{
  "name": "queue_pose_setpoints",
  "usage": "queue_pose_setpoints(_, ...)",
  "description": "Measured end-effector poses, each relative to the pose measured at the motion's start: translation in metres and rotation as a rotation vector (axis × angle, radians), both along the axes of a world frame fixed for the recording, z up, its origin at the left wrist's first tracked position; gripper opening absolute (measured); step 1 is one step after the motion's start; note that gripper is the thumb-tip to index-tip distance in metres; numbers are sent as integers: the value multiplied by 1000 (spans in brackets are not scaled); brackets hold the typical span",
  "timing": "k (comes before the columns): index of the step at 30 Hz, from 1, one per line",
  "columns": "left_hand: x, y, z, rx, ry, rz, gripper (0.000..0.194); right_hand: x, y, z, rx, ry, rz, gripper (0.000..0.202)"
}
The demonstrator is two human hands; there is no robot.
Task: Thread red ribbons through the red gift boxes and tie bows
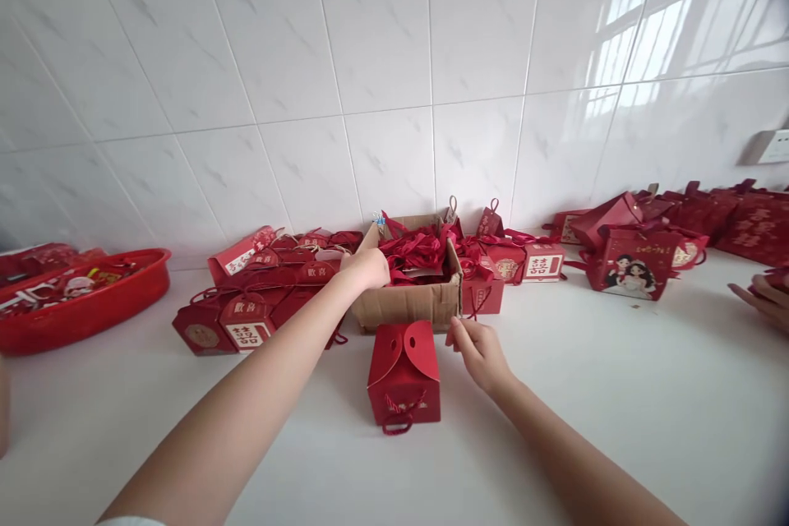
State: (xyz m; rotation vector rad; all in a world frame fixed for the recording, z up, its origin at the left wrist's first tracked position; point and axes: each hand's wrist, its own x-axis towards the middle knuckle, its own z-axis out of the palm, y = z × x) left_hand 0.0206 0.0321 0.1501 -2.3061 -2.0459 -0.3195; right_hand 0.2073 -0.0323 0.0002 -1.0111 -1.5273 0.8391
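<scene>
My left hand (370, 265) reaches over the left front of an open cardboard box (410, 306), curled with its fingertips hidden against the box's contents. Dark red ribbons (419, 248) fill that box. My right hand (477, 352) is closed near the box's lower right front corner, thumb and fingers together; whatever it may pinch is too small to make out. Between my forearms stands a red gift box (404, 374) with its curved, holed flaps folded together on top. A twisted red cord handle (398, 419) hangs down its front.
Several red gift boxes (246, 327) are packed on the left, and more (542, 260) stand on the right. A red tub (117, 304) of wrapped sweets sits far left. Another person's hand (761, 300) is at the right edge. Behind the white table (523, 460) rises a tiled wall.
</scene>
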Motion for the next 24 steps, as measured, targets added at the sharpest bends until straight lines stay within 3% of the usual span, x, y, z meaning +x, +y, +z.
queue_pose_setpoints(6, 0, -33, -9, 117, 10, 32, 24, -2, -15, 27, -103, 256, 154, 55)
queue_pose_setpoints(11, 5, -21, -16, -52, -31, -77, 27, -6, -15, 27, -132, 351, 161, 49)
queue_pose_setpoints(17, 6, -15, -13, -154, -171, -44, 29, -12, -13, 22, -107, 390, 155, 47)
queue_pose_setpoints(20, 12, -34, -6, -103, -291, -58, 26, -11, -16, 28, -122, 425, 174, 46)
queue_pose_setpoints(24, 21, -85, -6, -57, -475, -143, 36, -7, -20, 38, -197, 489, 233, 48)
